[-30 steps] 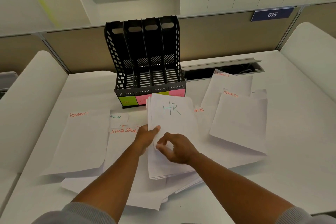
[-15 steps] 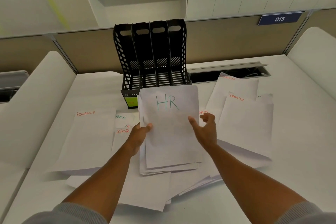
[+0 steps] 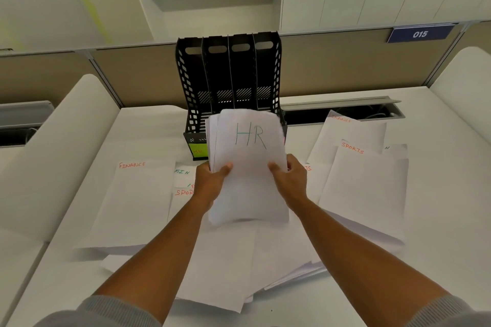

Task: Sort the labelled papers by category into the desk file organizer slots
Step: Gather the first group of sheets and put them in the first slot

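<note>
A stack of white sheets with HR in green on top [image 3: 248, 156] is lifted off the desk, right in front of the black four-slot file organizer [image 3: 228, 71]. My left hand [image 3: 212, 180] grips its left edge and my right hand [image 3: 288, 178] grips its right edge. The stack hides most of the organizer's coloured front labels; only a green one [image 3: 198, 150] shows. Loose papers lie on the desk: one marked FINANCE [image 3: 132, 204] at left, one marked SPORTS [image 3: 366, 194] at right, another FINANCE sheet [image 3: 350, 133] behind it.
More white sheets [image 3: 233, 268] are spread under my forearms. A cable slot [image 3: 340, 111] runs along the desk's back edge, right of the organizer. Beige partition walls stand behind, white rounded dividers [image 3: 58, 146] at both sides.
The HR stack lay on the desk under both hands; now both hands hold it by its sides, raised and moved forward toward the organizer.
</note>
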Demonstrator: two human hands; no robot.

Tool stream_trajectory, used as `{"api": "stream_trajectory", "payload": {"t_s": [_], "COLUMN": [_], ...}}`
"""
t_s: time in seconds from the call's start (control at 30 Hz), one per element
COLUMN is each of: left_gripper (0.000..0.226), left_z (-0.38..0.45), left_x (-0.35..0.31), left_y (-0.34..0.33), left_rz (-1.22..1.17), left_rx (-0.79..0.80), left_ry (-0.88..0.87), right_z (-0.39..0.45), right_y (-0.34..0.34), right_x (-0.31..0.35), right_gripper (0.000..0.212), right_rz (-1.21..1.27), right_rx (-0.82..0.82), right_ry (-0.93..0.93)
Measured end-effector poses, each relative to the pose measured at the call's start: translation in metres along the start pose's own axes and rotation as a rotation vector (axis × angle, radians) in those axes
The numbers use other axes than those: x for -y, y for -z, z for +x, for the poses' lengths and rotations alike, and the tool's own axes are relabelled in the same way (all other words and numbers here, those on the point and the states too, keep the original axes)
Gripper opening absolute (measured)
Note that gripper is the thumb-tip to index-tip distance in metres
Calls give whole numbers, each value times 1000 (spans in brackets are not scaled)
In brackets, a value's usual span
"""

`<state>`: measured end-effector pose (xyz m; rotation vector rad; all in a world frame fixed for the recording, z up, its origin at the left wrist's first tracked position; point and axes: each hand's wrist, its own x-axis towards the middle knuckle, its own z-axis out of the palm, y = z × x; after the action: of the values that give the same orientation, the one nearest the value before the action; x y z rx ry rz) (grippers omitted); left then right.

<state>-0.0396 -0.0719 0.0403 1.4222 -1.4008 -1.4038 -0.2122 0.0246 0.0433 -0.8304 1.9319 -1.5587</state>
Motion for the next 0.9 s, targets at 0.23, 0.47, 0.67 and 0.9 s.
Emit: {"api": "stream_trajectory", "payload": {"t_s": [0.23,0.47,0.67,0.9], "left_gripper": [47,59,60,60], "left_z": [0,4,6,3], "left_x": [-26,-10,-12,-28], "left_y": [-17,-9,-10,-11], "left_rz": [-62,-51,-66,-148], "left_rx": [-110,-76,-76,-73], "left_ry": [-190,-144,-137,-221], "right_z": [4,6,10,11], "right_y": [-20,-20,-21,-23], "right_x": [24,14,9,12], "right_gripper": [26,31,29,33], "right_rz": [8,-41,-18,-19], "right_rx": [-43,26,-33,-22], "right_ry": [225,231,215,232]}}
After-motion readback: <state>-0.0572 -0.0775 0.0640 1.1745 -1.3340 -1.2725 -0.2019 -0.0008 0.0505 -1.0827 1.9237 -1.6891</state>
